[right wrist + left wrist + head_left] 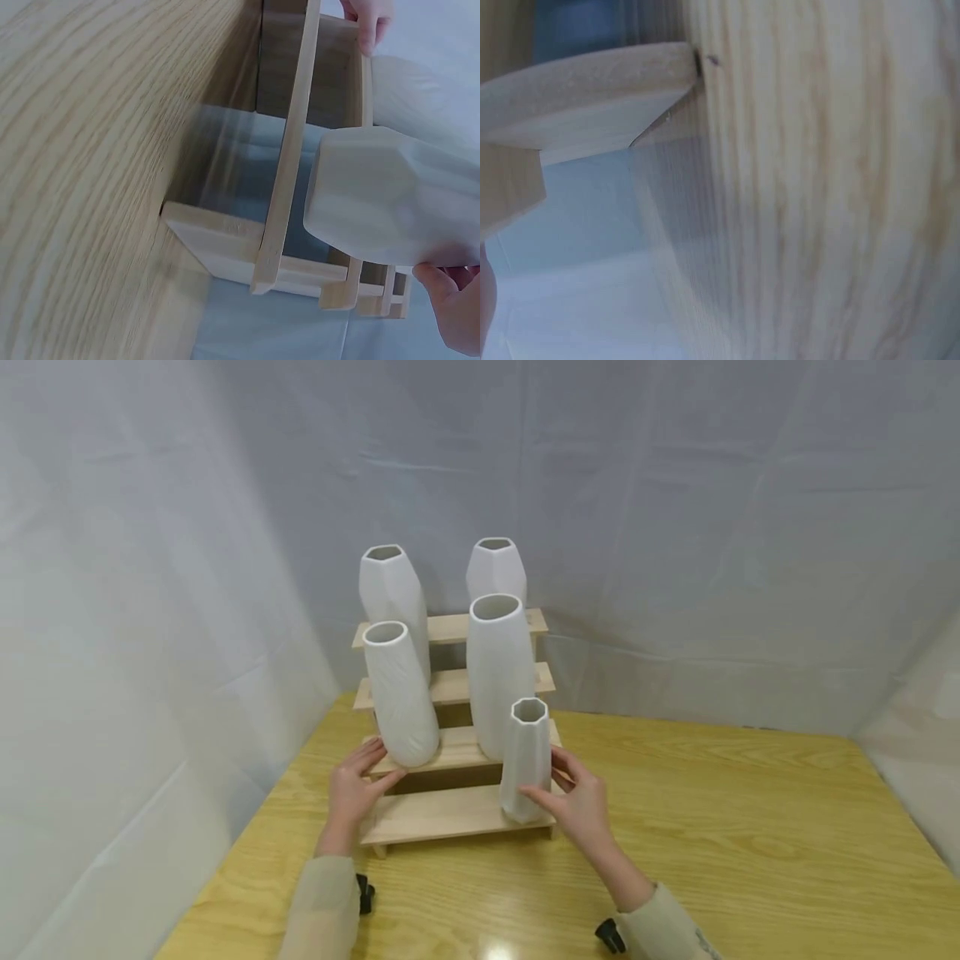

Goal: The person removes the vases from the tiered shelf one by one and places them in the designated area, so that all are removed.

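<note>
The small faceted vase (526,758) stands upright on the lowest step of the wooden stepped stand (442,817), toward that step's right end, and I have my right hand (577,802) curled about its lower body, thumb in front and fingers behind. It looks like glazed or matte ceramic: I judge it stiff, moderately light, smooth enough to slip, and liable to chip if it knocks the step edge, so a grip around the wider lower half seems safest, not the narrow rim. My left hand (356,785) lies with relaxed, straight fingers on the left end of the second step, grasping nothing, just beside the base of the leaning ribbed vase (401,693). A tall smooth vase (498,672) stands on that same step directly behind the small one, close enough to bump. Two more faceted vases (390,589) stand higher up. The stand sits near the desk's (750,827) far left corner.
</note>
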{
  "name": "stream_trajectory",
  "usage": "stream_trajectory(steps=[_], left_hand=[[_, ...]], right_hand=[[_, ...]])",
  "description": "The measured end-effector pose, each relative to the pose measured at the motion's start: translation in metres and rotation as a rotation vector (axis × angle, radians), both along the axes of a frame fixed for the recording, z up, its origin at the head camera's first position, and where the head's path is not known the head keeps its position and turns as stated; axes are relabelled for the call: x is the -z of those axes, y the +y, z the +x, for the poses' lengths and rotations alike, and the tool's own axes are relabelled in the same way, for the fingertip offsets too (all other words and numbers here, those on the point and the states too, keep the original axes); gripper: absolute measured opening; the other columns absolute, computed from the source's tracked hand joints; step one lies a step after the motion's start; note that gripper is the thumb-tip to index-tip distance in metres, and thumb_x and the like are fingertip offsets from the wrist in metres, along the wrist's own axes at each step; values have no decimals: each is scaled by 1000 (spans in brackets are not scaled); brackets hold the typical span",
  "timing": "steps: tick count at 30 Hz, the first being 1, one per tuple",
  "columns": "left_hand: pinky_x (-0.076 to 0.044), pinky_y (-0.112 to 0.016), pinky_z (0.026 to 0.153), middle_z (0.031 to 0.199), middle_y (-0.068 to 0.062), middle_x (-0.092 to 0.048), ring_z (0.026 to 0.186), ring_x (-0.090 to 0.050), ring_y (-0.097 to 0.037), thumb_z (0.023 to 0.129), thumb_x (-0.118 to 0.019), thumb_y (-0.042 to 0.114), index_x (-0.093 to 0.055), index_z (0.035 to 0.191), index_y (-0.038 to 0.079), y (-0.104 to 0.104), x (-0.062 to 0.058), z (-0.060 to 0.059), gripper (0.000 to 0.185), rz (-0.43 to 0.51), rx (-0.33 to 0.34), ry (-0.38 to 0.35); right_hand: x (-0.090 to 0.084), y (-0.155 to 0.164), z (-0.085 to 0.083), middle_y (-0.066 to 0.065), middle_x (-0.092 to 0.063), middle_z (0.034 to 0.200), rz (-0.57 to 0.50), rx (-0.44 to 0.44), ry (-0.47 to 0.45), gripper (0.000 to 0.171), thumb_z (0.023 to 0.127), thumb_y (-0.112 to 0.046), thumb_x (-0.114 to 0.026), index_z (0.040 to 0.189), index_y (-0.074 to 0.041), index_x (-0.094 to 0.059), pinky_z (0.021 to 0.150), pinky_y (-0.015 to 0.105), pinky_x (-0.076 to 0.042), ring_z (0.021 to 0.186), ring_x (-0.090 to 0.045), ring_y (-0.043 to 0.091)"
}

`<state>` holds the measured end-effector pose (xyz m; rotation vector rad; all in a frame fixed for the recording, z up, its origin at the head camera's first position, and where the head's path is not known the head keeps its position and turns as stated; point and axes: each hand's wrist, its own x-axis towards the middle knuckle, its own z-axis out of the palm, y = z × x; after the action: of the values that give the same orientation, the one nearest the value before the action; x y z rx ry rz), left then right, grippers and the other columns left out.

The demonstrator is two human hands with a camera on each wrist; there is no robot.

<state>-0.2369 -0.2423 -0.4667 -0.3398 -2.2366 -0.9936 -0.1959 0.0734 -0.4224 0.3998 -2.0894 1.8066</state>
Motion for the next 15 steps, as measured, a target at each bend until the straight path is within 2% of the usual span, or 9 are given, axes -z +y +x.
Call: stream_trajectory(steps=[5, 11, 15], left_hand=[[-39, -42, 93, 109, -17, -58, 105, -53, -32, 57, -82, 10, -63, 99, -6, 1, -1, 1, 49, -7, -11, -12], [-39, -43, 93, 109, -19, -58, 105, -52, -35, 57, -82, 9, -63, 99, -7, 2, -2, 2, 49, 16, -4, -15], [-39, -44, 93, 109, -19, -58, 105, -52, -34, 56, -82, 10, -63, 100, -6, 1, -2, 2, 50, 10, -9, -16]], right_hand=[[-3, 10, 2, 23, -57, 107, -7, 27, -30, 53, 61, 1, -78, 109, 10, -55, 84, 28, -47, 102, -54, 30], [-20, 21, 10, 28, -54, 108, -4, 70, -45, 51, 63, 8, -74, 109, 14, -52, 84, 33, -47, 102, -52, 35], [-16, 31, 6, 26, -54, 110, -9, 87, -46, 53, 64, 5, -75, 111, 12, -52, 84, 29, -47, 102, -53, 32]])
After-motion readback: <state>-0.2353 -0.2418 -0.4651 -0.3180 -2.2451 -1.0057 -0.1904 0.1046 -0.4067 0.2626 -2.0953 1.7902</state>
